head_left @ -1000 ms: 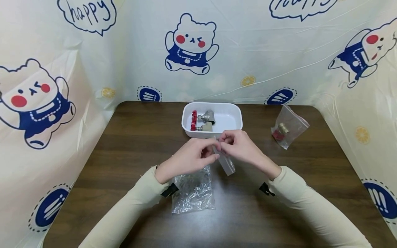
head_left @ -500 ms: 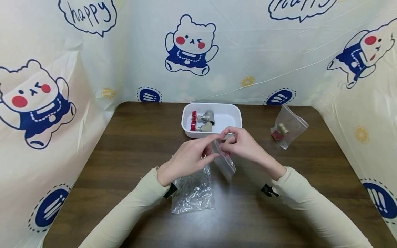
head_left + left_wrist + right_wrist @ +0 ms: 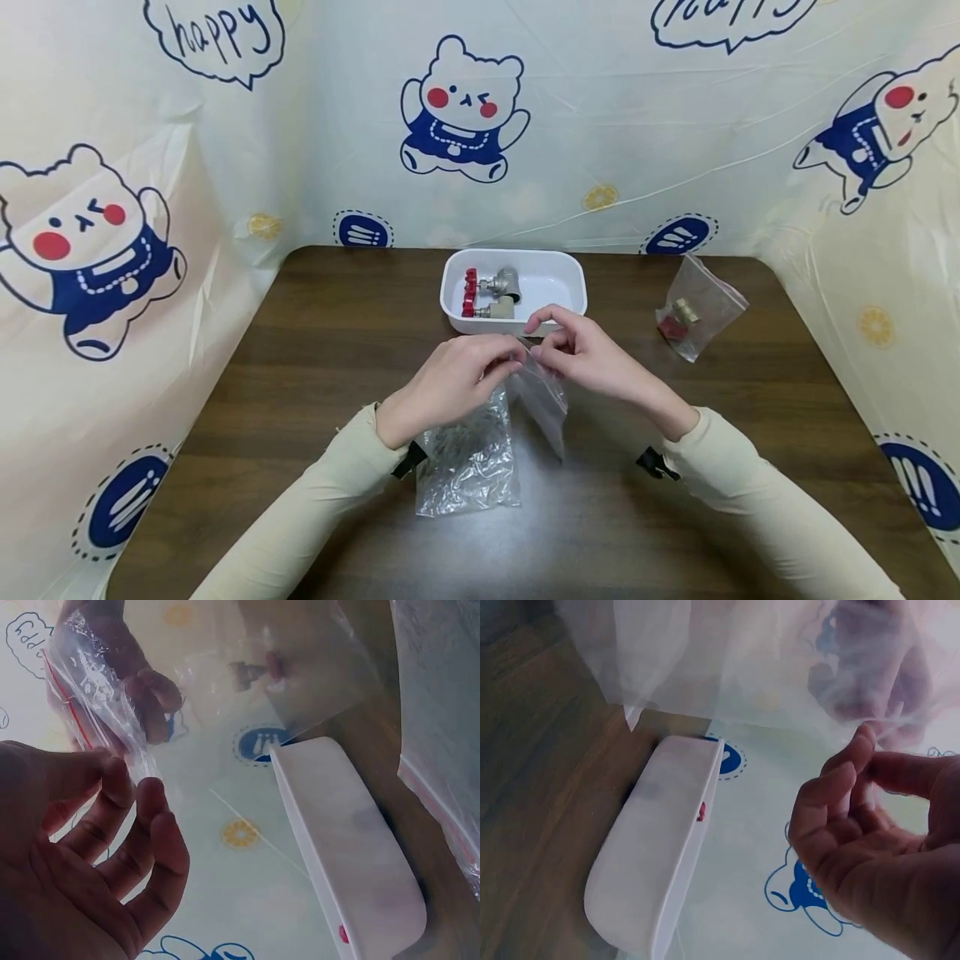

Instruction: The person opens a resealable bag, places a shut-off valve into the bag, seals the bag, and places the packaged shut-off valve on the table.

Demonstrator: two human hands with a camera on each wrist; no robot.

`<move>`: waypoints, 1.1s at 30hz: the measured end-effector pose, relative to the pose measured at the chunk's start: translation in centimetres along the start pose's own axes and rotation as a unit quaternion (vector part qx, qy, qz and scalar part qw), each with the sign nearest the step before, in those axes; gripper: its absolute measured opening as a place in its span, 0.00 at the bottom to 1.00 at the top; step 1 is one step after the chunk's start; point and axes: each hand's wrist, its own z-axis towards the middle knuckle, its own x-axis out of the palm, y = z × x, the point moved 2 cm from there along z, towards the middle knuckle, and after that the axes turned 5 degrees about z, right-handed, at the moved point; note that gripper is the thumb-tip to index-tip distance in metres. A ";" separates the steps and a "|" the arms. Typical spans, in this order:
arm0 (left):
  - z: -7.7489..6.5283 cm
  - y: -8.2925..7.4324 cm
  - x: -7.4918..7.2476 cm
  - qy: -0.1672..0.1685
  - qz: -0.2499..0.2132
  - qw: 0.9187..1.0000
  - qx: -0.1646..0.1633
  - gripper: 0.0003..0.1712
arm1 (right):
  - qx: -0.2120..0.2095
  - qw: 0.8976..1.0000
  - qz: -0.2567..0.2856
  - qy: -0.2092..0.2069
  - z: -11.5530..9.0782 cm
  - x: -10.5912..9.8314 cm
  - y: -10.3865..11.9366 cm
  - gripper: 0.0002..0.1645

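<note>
Both hands are raised over the table, just in front of the white tray, with a small clear zip bag [image 3: 546,408] hanging between them. My left hand [image 3: 461,375] pinches the bag's upper edge between thumb and fingers. From the other side my right hand [image 3: 596,354] pinches the same edge, its index finger arched above. In the left wrist view a red line runs along the mouth of the zip bag [image 3: 90,675]. The right wrist view shows the thumb and fingertips of the right hand [image 3: 877,817] meeting at the bag's edge.
Two valves with red handwheels, one grey metal [image 3: 507,283] and one beige [image 3: 501,308], lie in the white tray [image 3: 558,287]. A crinkled clear bag [image 3: 468,475] lies below the left hand. At right rests a zip bag [image 3: 708,317] holding a brass-coloured, red-handled fitting.
The zip bag has swung from a narrow strip to a wider sheet and hangs lower. The right hand has shifted slightly rightward, its index finger lifting off. The left fingers have drawn closer together.
</note>
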 end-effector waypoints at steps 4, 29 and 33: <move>0.1 0.1 0.0 -0.009 0.010 1.000 0.001 0.05 | -0.028 0.999 -0.021 0.029 -0.5 0.1 0.2 0.07; -0.5 0.7 -0.1 0.004 -0.009 0.999 -0.030 0.04 | -0.073 0.986 -0.149 0.027 -2.6 -0.5 0.1 0.08; -0.5 0.4 0.1 0.036 -0.029 0.999 -0.028 0.08 | -0.077 0.985 -0.151 0.026 -2.6 -0.5 0.0 0.08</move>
